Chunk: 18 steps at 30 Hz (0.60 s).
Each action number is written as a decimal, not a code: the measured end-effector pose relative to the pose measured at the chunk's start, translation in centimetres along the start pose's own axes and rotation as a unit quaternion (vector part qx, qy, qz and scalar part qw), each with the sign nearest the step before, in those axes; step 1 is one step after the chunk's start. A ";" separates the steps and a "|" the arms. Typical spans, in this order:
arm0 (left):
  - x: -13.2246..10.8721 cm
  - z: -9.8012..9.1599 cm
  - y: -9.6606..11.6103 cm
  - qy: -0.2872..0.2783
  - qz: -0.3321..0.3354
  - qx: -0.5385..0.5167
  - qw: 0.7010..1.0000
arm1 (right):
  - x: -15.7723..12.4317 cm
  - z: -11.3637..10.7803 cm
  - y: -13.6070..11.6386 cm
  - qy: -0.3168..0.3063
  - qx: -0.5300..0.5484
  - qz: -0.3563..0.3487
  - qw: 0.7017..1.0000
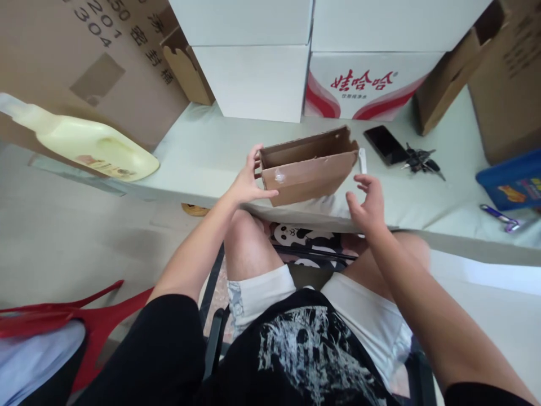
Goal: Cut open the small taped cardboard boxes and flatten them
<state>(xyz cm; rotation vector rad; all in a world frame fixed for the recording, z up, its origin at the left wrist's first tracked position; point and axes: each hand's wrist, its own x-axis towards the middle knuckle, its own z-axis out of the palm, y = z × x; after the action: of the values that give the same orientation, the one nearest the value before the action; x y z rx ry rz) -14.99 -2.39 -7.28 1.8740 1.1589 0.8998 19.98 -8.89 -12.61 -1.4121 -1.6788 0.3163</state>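
While the left hand (247,183) clasps the left end of a narrow, open-topped brown cardboard box (310,179), thumb along its near face and fingers curled about the end wall, the right hand (369,207) stands just off the opposite end, thumb and fingers loosely bent and parted, holding nothing. The box thus sits between the two hands, slightly slanted, at the near edge of a pale green cloth-covered table (198,152). Beside its right end is a slim white object (362,161); farther right lies a black rectangular phone (385,145).
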 end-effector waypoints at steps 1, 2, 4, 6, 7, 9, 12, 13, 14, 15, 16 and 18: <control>0.2 0.9 0.6 -0.018 0.006 -0.005 1.000 | 0.3 -1.1 -0.1 0.028 0.030 -0.002 0.999; 0.4 1.7 1.1 -0.035 0.011 -0.008 0.999 | 0.6 -2.0 -0.3 0.051 0.056 -0.010 0.997; 0.7 3.0 2.2 -0.065 0.020 -0.009 0.998 | 1.4 -3.8 -1.1 0.068 0.073 -0.039 0.994; 0.8 3.8 2.9 -0.088 0.023 -0.009 0.996 | 2.0 -5.2 -2.1 0.065 0.050 -0.068 0.994; 0.7 4.1 3.2 -0.094 0.021 -0.009 0.995 | 2.3 -5.8 -2.6 0.063 0.036 -0.077 0.994; 0.5 4.4 3.5 -0.091 0.013 -0.008 0.996 | 2.6 -6.8 -3.2 0.055 0.021 -0.084 0.995; -0.1 4.6 3.3 -0.084 0.018 -0.005 0.996 | 2.7 -7.4 -3.3 0.029 0.016 -0.085 0.996; -0.2 4.6 3.1 -0.087 0.027 -0.001 0.996 | 2.8 -7.3 -3.2 0.023 0.014 -0.087 0.996; -0.3 4.6 2.8 -0.089 0.040 0.006 0.995 | 2.8 -7.2 -3.0 0.020 0.011 -0.089 0.996; -0.3 4.6 2.5 -0.090 0.056 0.012 0.994 | 2.9 -7.0 -2.9 0.022 0.006 -0.092 0.995; -0.2 4.6 2.2 -0.092 0.074 0.016 0.993 | 3.0 -6.9 -2.8 0.027 0.001 -0.096 0.995; 0.2 4.5 1.8 -0.096 0.116 0.021 0.988 | 3.3 -6.5 -2.5 0.038 -0.002 -0.109 0.993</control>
<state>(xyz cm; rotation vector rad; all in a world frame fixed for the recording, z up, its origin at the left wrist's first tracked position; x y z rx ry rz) -10.38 -3.80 -7.80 2.1111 0.8622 0.8024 23.39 -8.98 -5.67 -1.2145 -1.7531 0.1339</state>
